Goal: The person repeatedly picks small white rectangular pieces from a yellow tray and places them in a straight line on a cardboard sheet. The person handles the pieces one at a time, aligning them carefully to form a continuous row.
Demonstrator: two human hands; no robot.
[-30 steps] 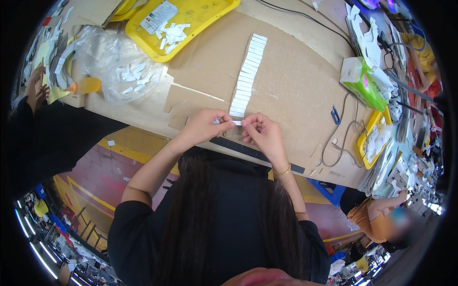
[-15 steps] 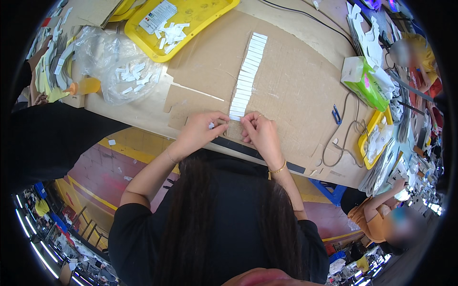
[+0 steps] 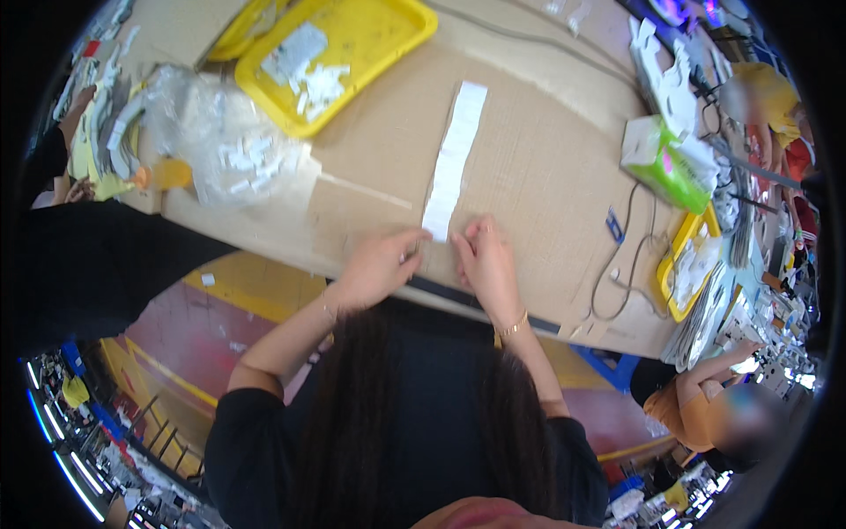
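Two bare hands worked at the near edge of a cardboard-covered table [image 3: 546,167], set close together on either side of the lower end of a long white strip of small labels [image 3: 452,159]. The strip ran straight up the cardboard away from the person, its near end lying just between the two hands. The left hand [image 3: 379,264] rested knuckles up with its fingers curled toward the strip's end, and the right hand [image 3: 485,260] had its fingertips drawn together just beside that end; whether either was actually pinching a label could not be told, as the fingertips were too small and blurred. A gold bracelet [image 3: 511,328] sat on the right wrist. Farther up the table, a yellow tray [image 3: 401,35] held loose white pieces, and a crumpled clear plastic bag [image 3: 220,141] of similar pieces lay to the left of the strip. To the right, a green box [image 3: 665,163] stood near a dark cable [image 3: 617,256].
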